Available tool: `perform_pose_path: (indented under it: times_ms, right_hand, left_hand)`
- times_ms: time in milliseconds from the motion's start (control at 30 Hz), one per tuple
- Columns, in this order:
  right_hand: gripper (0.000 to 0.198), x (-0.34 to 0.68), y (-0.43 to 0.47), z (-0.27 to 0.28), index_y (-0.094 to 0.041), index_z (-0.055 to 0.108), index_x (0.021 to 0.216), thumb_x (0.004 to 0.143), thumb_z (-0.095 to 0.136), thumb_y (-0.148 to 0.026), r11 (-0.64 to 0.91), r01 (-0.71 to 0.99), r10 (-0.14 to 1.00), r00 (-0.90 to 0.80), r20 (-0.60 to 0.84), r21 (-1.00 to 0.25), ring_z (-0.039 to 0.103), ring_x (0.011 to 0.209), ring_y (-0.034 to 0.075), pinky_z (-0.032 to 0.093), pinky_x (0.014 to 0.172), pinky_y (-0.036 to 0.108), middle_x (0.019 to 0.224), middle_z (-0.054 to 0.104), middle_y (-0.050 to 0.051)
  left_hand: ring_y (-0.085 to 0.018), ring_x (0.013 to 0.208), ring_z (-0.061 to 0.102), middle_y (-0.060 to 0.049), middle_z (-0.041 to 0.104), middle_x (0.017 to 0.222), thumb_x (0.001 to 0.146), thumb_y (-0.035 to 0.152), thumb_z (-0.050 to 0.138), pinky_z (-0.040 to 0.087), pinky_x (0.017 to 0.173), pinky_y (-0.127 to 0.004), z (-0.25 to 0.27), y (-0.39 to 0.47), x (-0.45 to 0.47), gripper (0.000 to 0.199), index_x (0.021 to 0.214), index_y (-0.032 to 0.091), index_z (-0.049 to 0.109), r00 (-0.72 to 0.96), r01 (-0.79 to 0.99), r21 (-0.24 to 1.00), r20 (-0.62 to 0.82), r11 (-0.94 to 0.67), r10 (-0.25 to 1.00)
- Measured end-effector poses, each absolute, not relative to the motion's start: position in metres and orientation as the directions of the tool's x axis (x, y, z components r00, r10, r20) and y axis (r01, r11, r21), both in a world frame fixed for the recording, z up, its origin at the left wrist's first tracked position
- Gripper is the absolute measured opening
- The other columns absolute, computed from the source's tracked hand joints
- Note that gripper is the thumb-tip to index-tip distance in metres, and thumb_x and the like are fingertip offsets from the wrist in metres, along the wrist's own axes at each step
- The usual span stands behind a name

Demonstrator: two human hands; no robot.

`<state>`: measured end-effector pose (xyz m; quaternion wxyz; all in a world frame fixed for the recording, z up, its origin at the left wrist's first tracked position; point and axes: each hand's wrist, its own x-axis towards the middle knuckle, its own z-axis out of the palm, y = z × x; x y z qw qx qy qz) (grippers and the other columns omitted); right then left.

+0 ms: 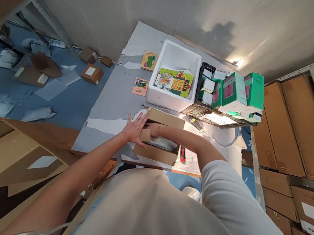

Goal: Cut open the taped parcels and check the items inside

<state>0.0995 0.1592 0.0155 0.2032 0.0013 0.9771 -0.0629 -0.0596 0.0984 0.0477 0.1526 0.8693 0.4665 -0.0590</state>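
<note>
An open cardboard box [154,154] lies near the table's front edge with its long flaps spread front and back. Something wrapped in clear plastic [163,143] shows inside it. My left hand [135,129] is spread against the box's left end, beside a short end flap [145,135]. Into the left part of the box reaches my right hand [153,128]; its fingers are hidden below the rim and the flap, so what they touch does not show. A red and black box cutter [182,155] lies just right of the box.
Behind the box stands a white foam box [171,101] holding printed booklets. To its right a black crate [197,109] carries green cartons [235,89]. A yellow and black cutter [196,124] lies before the crate. Large cartons [14,154] stand at left, shelved boxes [285,123] at right.
</note>
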Motion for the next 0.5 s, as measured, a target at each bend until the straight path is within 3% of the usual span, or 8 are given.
perform_pose_path:
  times_ms: [133,233,367,500]
  right_hand:
    - [0.041,0.117,0.149,0.058,-0.017,0.060,0.113,0.073,0.069,-0.015,0.989,-0.075,-0.118,-0.917,-0.382,-0.126,0.035,0.133,0.027,0.019,0.113,0.044,0.129,0.058,0.008]
    - [0.025,0.135,0.139,0.093,-0.022,0.062,0.107,0.085,0.055,-0.012,0.995,-0.052,-0.078,-0.928,-0.365,-0.081,0.030,0.136,0.026,0.023,0.111,0.049,0.123,0.061,0.006]
    - [0.029,0.175,0.124,0.136,-0.025,0.060,0.109,0.091,0.043,-0.011,0.991,0.118,0.079,-0.896,-0.437,-0.062,0.029,0.137,0.028,0.026,0.106,0.059,0.123,0.058,0.008]
    - [0.031,0.220,0.098,0.173,-0.029,0.060,0.106,0.091,0.040,-0.009,0.899,0.422,0.337,-0.839,-0.428,-0.119,0.021,0.142,0.023,0.011,0.112,0.062,0.132,0.054,0.006]
  left_hand:
    - [-0.044,0.142,-0.007,-0.024,0.006,0.156,0.047,0.080,0.062,-0.008,0.104,-0.070,0.051,0.099,-0.058,0.139,0.150,0.006,0.005,0.553,0.833,0.213,-0.266,-0.511,0.790]
    - [-0.044,0.142,-0.005,-0.023,0.006,0.156,0.045,0.080,0.063,-0.008,0.103,-0.071,0.054,0.099,-0.058,0.140,0.150,0.007,0.005,0.562,0.826,0.217,-0.267,-0.519,0.783]
    - [-0.043,0.143,-0.005,-0.022,0.005,0.156,0.046,0.080,0.061,-0.007,0.102,-0.072,0.057,0.099,-0.057,0.138,0.150,0.009,0.006,0.565,0.824,0.210,-0.263,-0.526,0.782]
    - [-0.043,0.143,-0.007,-0.023,0.004,0.156,0.045,0.078,0.063,-0.005,0.103,-0.072,0.059,0.099,-0.055,0.137,0.150,0.009,0.008,0.548,0.836,0.203,-0.283,-0.510,0.787]
